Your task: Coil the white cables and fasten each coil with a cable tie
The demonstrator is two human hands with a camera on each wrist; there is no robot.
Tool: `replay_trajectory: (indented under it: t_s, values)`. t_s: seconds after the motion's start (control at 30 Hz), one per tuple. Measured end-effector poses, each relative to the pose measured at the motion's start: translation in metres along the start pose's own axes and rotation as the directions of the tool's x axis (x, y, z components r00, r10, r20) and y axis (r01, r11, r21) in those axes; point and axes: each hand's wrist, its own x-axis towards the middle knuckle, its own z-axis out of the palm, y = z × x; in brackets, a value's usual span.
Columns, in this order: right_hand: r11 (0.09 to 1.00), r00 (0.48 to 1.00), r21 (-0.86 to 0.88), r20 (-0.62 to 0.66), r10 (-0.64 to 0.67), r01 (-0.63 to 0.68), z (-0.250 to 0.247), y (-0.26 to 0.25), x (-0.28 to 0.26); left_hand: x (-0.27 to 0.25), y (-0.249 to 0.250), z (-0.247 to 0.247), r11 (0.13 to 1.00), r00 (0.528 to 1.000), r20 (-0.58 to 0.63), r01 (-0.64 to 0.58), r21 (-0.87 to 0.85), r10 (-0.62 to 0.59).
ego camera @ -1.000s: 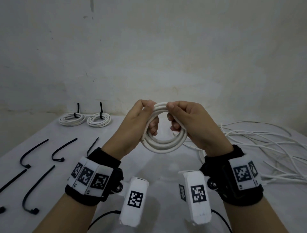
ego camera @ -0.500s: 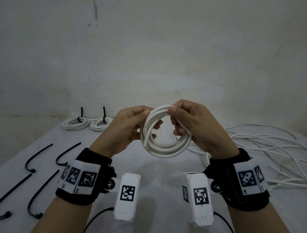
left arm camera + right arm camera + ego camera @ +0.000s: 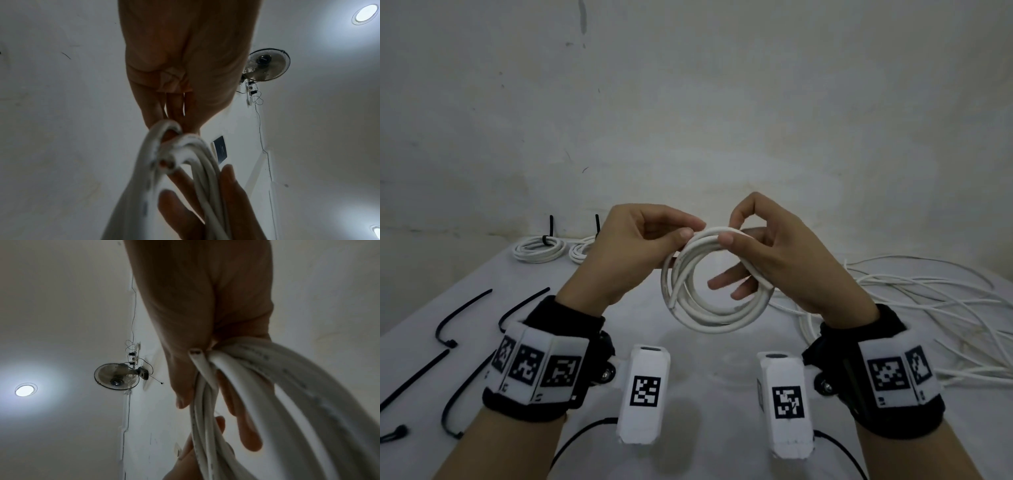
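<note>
Since the earlier frame the right hand has loosened, fingers spreading through the coil; both hands pinch its top. The left hand could slip, and the loops would spring apart.

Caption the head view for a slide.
Both hands, left hand and right hand, pinch a round coil of white cable above the white table.

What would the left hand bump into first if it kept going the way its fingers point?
Probably the right hand. The left hand points rightward, pinching the top of the white cable coil, and the right thumb grips that spot, nearly touching it. Depth is uncertain.
</note>
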Motion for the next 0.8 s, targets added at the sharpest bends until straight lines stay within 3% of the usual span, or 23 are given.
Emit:
replay_trajectory:
  t_s: [0.17, 0.33, 0.43, 0.57, 0.7, 0.8]
  values:
    - [0.999, 0.996, 0.045, 0.079, -0.028, 0.025, 0.002, 0.001, 0.0, -0.002, 0.001, 0.002, 0.999, 0.995, 0.092, -0.029, 0.022, 0.027]
    - [0.997, 0.998, 0.053, 0.042, -0.052, 0.05, 0.004, 0.004, 0.001, -0.001, -0.001, 0.002, 0.999, 0.996, 0.089, -0.008, -0.039, 0.011]
    - [0.994, 0.997, 0.073, -0.021, -0.074, 0.075, 0.001, 0.005, 0.002, -0.001, -0.001, 0.006, 0.996, 0.997, 0.079, 0.03, -0.089, -0.023]
    - [0.986, 0.978, 0.057, -0.143, -0.15, 0.16, -0.006, 0.004, 0.003, 0.0, -0.001, 0.007, 0.981, 0.977, 0.21, 0.083, -0.176, -0.045]
    - [0.98, 0.966, 0.015, -0.173, -0.191, 0.197, -0.004, 0.008, 0.005, -0.002, -0.003, 0.003, 0.958, 0.918, 0.37, 0.22, -0.182, -0.14]
    - [0.98, 0.965, -0.017, -0.171, -0.199, 0.199, 0.0, 0.01, 0.007, -0.001, -0.004, 0.002, 0.924, 0.911, 0.374, 0.284, -0.256, -0.176]
